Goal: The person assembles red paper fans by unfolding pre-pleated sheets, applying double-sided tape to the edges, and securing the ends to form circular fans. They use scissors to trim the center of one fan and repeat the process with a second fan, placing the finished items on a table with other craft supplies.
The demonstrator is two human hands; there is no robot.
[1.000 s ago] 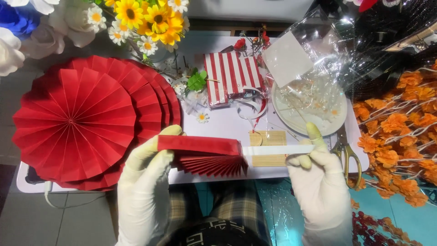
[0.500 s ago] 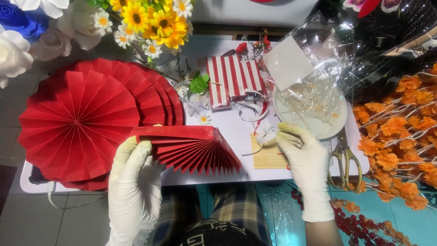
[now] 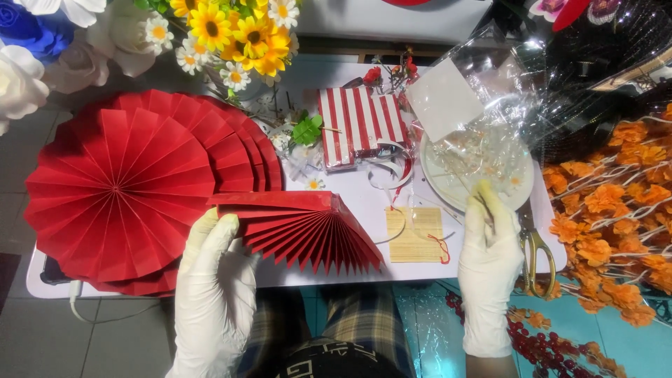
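My left hand [image 3: 213, 280], in a white glove, holds a pleated red paper fan [image 3: 297, 227] by its left end; the fan is spread partway, its folds pointing down and right over the table's near edge. My right hand [image 3: 488, 245], also gloved, rests at the rim of a white plate [image 3: 448, 183], its fingers reaching onto crumpled clear cellophane [image 3: 483, 150]. I cannot tell if it pinches anything. Scissors [image 3: 535, 248] lie just right of that hand. A small tan tag with a red string [image 3: 414, 234] lies between my hands.
Finished round red paper fans [image 3: 119, 189] are stacked at the left. A red-and-white striped paper piece [image 3: 357, 126] lies at the middle back. Yellow and white artificial flowers [image 3: 231, 35] stand behind, orange ones [image 3: 616, 203] at the right.
My right hand let go of the fan's white strip and moved right to the plate. My left hand has spread the folded fan open and shifted it right.
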